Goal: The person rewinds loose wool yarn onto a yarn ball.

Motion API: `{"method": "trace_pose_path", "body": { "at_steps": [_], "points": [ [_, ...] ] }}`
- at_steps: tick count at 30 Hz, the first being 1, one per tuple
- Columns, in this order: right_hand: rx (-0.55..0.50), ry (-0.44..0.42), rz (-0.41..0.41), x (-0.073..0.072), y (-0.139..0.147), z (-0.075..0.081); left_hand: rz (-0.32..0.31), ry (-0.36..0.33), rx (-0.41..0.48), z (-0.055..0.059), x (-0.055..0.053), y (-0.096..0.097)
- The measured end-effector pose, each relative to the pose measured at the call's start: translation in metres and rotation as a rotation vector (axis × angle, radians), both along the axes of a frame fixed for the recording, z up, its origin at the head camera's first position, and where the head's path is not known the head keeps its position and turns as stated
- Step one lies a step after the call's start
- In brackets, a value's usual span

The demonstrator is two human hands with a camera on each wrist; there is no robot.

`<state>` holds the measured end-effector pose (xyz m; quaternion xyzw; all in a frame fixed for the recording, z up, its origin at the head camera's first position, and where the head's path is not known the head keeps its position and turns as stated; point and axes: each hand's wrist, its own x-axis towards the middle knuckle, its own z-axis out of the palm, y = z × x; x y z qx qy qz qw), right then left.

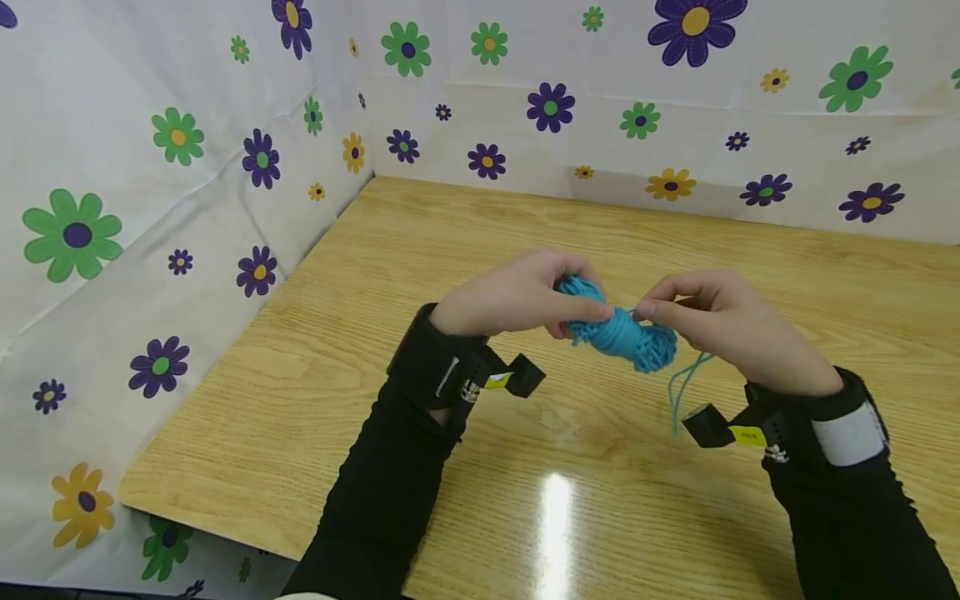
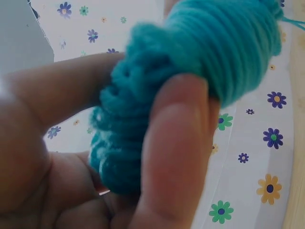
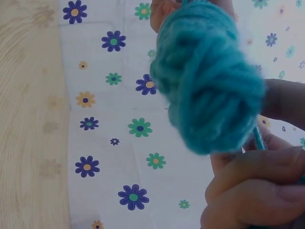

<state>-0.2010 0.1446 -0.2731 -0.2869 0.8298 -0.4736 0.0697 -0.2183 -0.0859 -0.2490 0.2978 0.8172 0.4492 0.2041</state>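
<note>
A small skein of blue yarn point(image 1: 624, 335), bound round its middle by tight wraps, is held above the table. My left hand point(image 1: 525, 293) grips its left end, thumb on the near side and fingers behind. In the left wrist view the thumb point(image 2: 176, 143) presses on the looped end of the yarn point(image 2: 124, 138). To the right of the skein, my right hand point(image 1: 720, 321) pinches a strand of the yarn between thumb and fingers. A loose tail of yarn point(image 1: 678, 387) hangs below that hand. The right wrist view shows the skein's rounded free end point(image 3: 209, 95) close up.
Below both hands lies a wooden table point(image 1: 315, 367) with a bright light reflection near its front. A white cloth point(image 1: 480, 92) printed with flowers stands along the back and left sides. Each wrist wears a strapped-on camera.
</note>
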Motion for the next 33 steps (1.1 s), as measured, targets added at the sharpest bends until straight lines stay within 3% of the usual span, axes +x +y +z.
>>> {"method": "trace_pose_path", "body": {
  "at_steps": [7,13,21,27,33],
  "points": [
    [-0.022,0.027,-0.079,0.003,0.000,0.001,0.094,0.004,-0.016,0.000,0.000,0.001],
    [-0.010,0.064,-0.145,0.008,-0.003,0.003,0.172,0.072,-0.015,-0.001,-0.001,0.001],
    [-0.022,0.133,-0.109,0.013,-0.010,0.003,0.278,0.109,-0.007,-0.001,-0.001,0.002],
    [-0.032,0.135,-0.066,0.012,-0.015,0.001,0.336,0.134,0.016,-0.002,-0.001,0.004],
    [-0.034,0.138,-0.050,0.014,-0.017,0.001,0.400,0.137,0.096,-0.002,-0.001,0.005]
  ]
}}
